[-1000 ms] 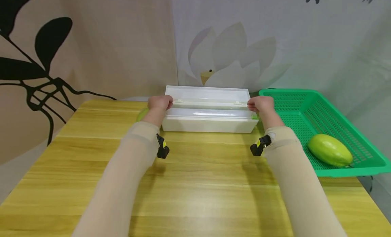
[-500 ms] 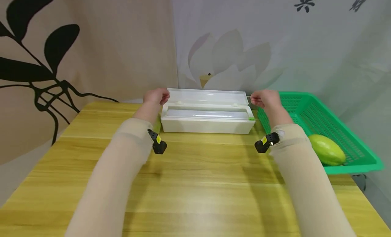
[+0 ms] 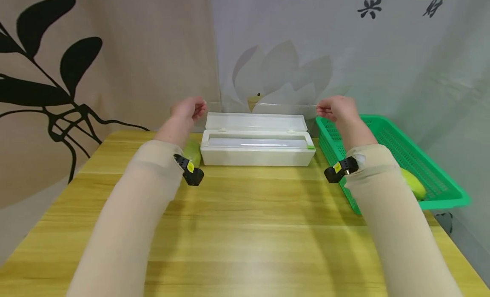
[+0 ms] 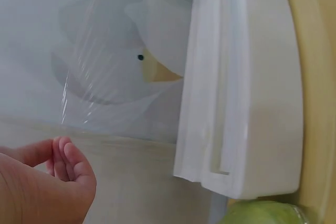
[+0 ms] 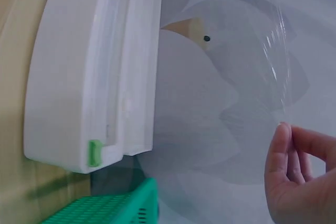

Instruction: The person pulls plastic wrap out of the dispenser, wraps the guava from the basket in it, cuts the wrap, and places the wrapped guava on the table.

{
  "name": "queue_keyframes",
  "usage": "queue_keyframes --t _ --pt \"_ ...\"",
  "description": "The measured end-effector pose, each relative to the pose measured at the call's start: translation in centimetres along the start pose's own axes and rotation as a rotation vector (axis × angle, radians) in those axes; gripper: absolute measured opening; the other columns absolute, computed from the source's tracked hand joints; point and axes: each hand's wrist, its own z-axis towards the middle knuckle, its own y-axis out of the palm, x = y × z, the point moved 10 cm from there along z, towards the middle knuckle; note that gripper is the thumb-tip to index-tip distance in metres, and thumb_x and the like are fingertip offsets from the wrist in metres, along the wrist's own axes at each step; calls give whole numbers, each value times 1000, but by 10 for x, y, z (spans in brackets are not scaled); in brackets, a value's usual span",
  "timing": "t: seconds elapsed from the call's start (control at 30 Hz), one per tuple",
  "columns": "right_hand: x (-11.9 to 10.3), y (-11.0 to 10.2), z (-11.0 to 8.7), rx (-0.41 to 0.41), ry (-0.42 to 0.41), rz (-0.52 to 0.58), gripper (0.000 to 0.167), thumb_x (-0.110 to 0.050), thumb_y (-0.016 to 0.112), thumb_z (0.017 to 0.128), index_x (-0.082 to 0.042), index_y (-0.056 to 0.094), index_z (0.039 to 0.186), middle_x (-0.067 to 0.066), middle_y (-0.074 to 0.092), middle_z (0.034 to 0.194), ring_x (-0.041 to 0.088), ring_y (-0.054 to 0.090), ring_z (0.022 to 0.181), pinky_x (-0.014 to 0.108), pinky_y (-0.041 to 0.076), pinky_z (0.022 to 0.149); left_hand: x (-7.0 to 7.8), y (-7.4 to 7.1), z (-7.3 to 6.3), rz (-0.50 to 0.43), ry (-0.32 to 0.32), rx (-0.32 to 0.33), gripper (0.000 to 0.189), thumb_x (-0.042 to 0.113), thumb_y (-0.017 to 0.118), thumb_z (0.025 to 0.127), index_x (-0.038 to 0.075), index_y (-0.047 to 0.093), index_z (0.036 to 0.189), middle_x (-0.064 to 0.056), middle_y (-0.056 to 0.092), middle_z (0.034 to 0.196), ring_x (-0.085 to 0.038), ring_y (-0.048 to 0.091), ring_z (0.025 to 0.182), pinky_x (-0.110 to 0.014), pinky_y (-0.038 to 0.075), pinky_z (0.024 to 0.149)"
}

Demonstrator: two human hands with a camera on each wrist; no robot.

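My left hand pinches one end of a clear sheet of cling film between thumb and fingers. The opposite end is pinched by my right hand. The film's upper edge stretches between both hands, raised above a long white cling film dispenser at the back of the table. Its lid stands tilted back, and a roll shows inside. At the right end sits a green cutter slider. Streaks of light mark the wrinkled film in the left wrist view.
Beside the dispenser's left end is a pale green rounded fruit, partly hidden by my arm. A green plastic basket stands at the right, with a yellow-green melon inside. A printed curtain hangs behind the wooden table.
Both hands have risen from the dispenser's ends to above its lid and moved slightly apart, drawing the film up with them. The film's edge now stretches higher than the lid.
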Motion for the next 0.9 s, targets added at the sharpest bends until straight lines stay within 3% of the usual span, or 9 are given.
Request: queue_keyframes --t 0.17,0.47,0.9 --pt "-13 -3 -8 -7 -21 18 7 -2 57 89 -5 57 82 -1 62 60 8 60 52 15 53 56 8 4 -9 -49 -17 -15 11 2 59 88 6 58 78 1 58 59 -8 55 59 -13 48 59" --pt "-40 -4 -21 -12 -24 40 7 -4 56 90 -6 58 83 1 64 63 10 63 56 17 54 56 35 9 -26 -69 -3 -111 9 6 56 91 8 58 83 1 60 62 -8 55 62 -13 46 57" --pt "-82 -6 -37 -20 -125 97 12 -1 59 87 -5 62 77 3 64 63 11 62 56 18 53 54 69 18 -40 -157 -9 -149 5 8 60 90 10 60 94 -1 61 77 -10 56 74 -15 48 59"
